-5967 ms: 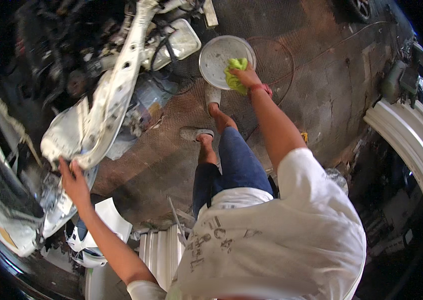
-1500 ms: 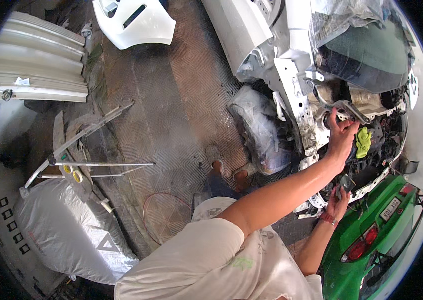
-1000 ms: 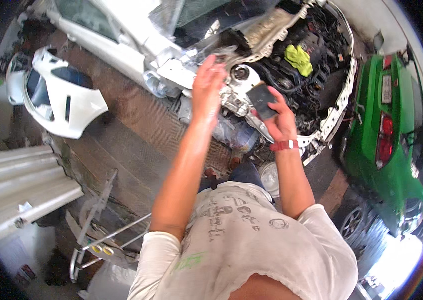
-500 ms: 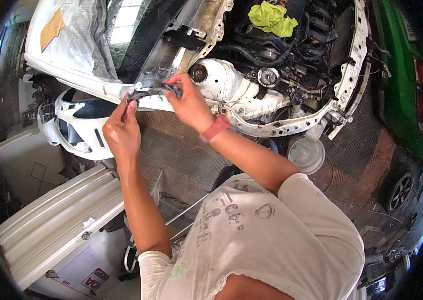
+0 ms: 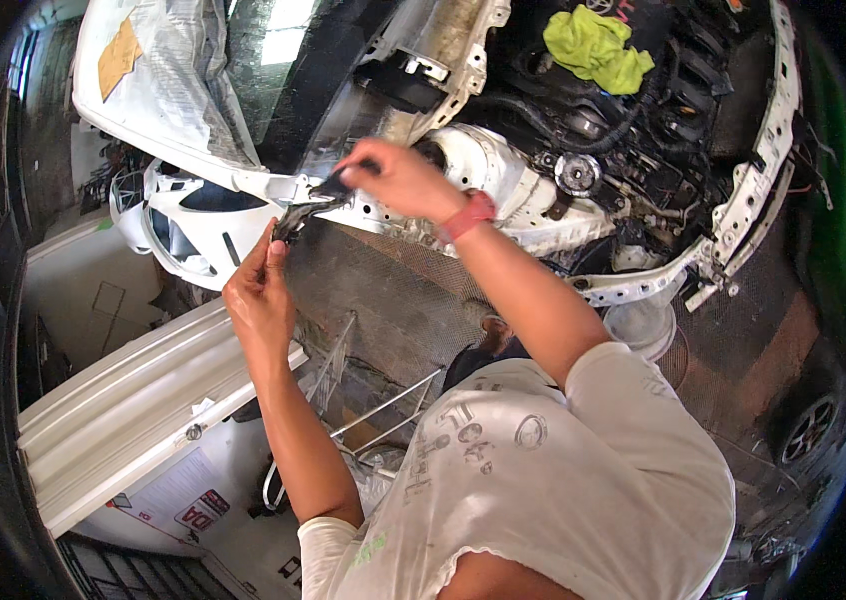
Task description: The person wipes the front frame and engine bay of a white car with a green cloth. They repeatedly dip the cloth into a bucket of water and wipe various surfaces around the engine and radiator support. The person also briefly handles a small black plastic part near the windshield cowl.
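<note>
Two-handed pinch on a dark, slanting piece

In the head view, you have the dark piece (image 5: 315,207) strung between your hands, over the side of the white car body (image 5: 253,182), near the base of the windshield (image 5: 288,80). Your left hand (image 5: 261,290) pinches its lower end between thumb and fingers; your right hand (image 5: 398,180) has its fingers closed on the upper end.

To handle it well, I'd let the left pinch be the anchor and make small adjustments with the right, level with it, so the piece doesn't twist. A light grip should suit its narrow shape.

Its long axis runs aslant, from near you on the left to farther away on the right. Blur and your fingers hide which end is its front, and whether it touches the body.
</note>
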Demonstrator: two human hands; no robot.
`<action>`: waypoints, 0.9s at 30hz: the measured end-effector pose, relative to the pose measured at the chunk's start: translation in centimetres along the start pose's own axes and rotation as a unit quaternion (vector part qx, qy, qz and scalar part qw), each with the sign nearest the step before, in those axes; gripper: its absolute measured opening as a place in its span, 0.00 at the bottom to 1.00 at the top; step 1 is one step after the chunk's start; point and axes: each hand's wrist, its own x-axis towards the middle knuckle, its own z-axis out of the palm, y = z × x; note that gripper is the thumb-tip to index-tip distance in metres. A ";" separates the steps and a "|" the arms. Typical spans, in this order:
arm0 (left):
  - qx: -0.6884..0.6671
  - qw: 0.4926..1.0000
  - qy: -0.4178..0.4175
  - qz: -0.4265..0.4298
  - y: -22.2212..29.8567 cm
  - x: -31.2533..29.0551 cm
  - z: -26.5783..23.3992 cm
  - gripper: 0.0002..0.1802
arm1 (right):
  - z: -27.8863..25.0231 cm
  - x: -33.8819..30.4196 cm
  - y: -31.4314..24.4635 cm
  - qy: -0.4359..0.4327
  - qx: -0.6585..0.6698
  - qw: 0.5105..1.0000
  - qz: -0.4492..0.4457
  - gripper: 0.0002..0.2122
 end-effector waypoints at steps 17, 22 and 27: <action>0.010 1.000 -0.012 -0.024 0.9 0.4 0.0 0.20 | 1.2 3.8 1.5 -0.072 0.003 0.997 -0.030 0.10; 0.018 0.998 -0.034 -0.056 1.1 0.3 -0.4 0.21 | 3.9 4.6 0.9 -0.148 -0.039 0.973 -0.175 0.12; 0.021 0.997 -0.031 -0.072 1.5 0.3 -0.5 0.19 | 4.5 5.5 2.0 -0.141 -0.047 0.974 -0.170 0.14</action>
